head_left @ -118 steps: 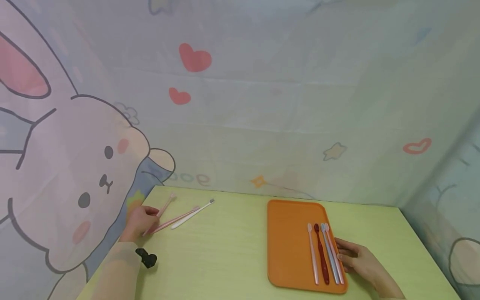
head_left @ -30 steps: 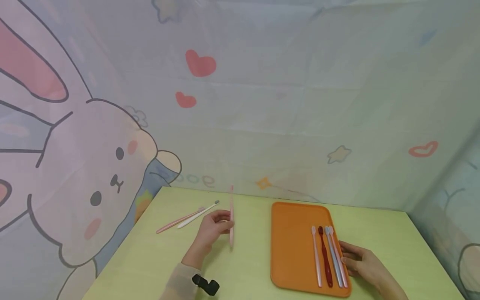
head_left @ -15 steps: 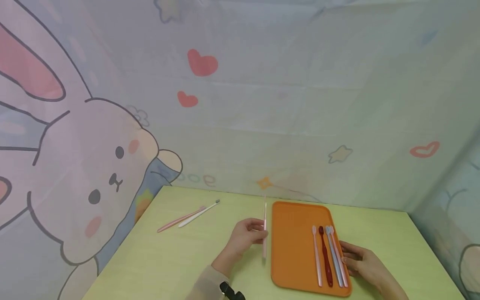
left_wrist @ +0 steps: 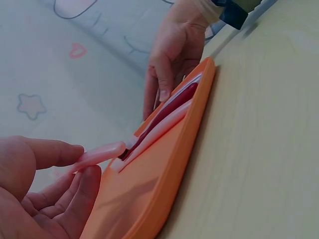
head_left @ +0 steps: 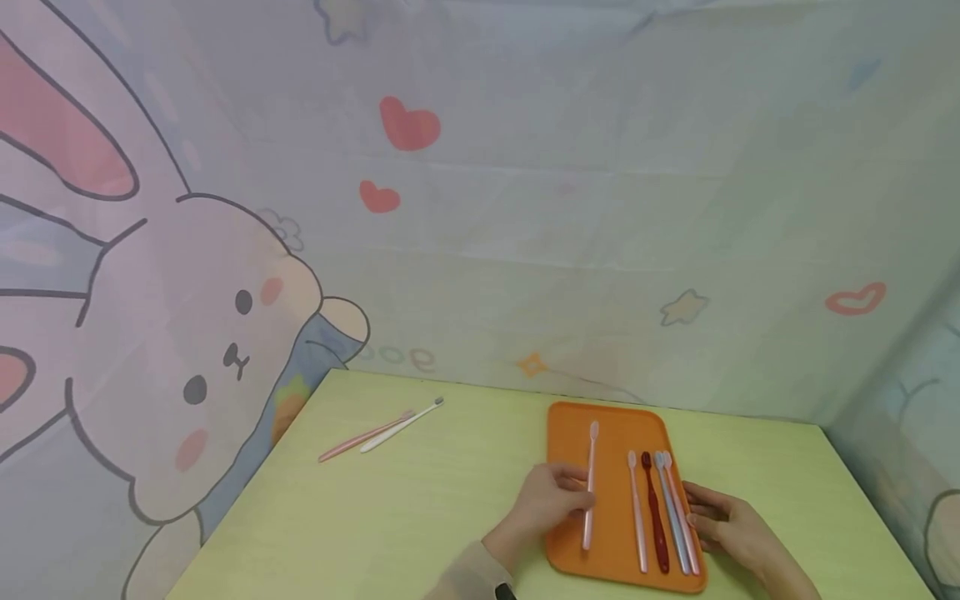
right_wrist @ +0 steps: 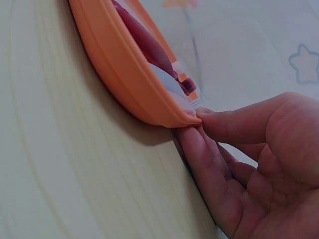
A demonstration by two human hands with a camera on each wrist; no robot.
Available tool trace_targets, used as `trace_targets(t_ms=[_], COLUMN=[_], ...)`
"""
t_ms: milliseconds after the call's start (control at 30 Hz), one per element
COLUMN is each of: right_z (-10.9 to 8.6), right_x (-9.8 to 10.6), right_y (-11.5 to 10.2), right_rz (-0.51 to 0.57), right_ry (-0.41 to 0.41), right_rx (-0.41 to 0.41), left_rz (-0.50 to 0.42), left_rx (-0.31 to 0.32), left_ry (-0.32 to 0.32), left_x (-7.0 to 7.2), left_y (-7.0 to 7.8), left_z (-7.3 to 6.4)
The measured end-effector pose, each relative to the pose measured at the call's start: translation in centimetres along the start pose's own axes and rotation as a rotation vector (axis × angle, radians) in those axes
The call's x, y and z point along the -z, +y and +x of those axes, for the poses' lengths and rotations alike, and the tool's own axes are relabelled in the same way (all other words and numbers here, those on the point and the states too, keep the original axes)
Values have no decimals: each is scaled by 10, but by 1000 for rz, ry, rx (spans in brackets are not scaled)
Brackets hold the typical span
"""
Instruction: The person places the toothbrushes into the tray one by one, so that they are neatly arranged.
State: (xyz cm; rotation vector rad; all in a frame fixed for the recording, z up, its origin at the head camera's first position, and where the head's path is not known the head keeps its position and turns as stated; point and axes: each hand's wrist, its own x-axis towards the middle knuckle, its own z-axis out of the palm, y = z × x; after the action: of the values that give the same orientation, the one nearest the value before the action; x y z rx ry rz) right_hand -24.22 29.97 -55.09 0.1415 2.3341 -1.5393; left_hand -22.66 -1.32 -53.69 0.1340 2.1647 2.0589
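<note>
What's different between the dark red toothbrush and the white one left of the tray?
The dark red toothbrush lies on the orange tray; the white toothbrush lies on the table. The red is dark throughout; the white has a greyish head. The red points nearly straight forward, the white slantwise. Both heads are at the far end.

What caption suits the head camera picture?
Left fingers pinch a pale pink toothbrush over an orange tray; right fingers grip it.
</note>
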Motion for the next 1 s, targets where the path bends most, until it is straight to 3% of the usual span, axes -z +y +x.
trace_targets(t_ms=[300,733,1000], right_z=[-1,2,4], right_x=[-1,0,0], right_y=[-3,1,1], right_rz=[-15,-35,-37], right_ry=[2,2,-1], right_rx=[-5,-21,-19], left_rz=[-33,29,113], left_rx=[82,91,109], left_ry=[41,43,49], left_x=[-25,-39,-43], left_y=[-6,-2,4], left_z=[1,-2,-2])
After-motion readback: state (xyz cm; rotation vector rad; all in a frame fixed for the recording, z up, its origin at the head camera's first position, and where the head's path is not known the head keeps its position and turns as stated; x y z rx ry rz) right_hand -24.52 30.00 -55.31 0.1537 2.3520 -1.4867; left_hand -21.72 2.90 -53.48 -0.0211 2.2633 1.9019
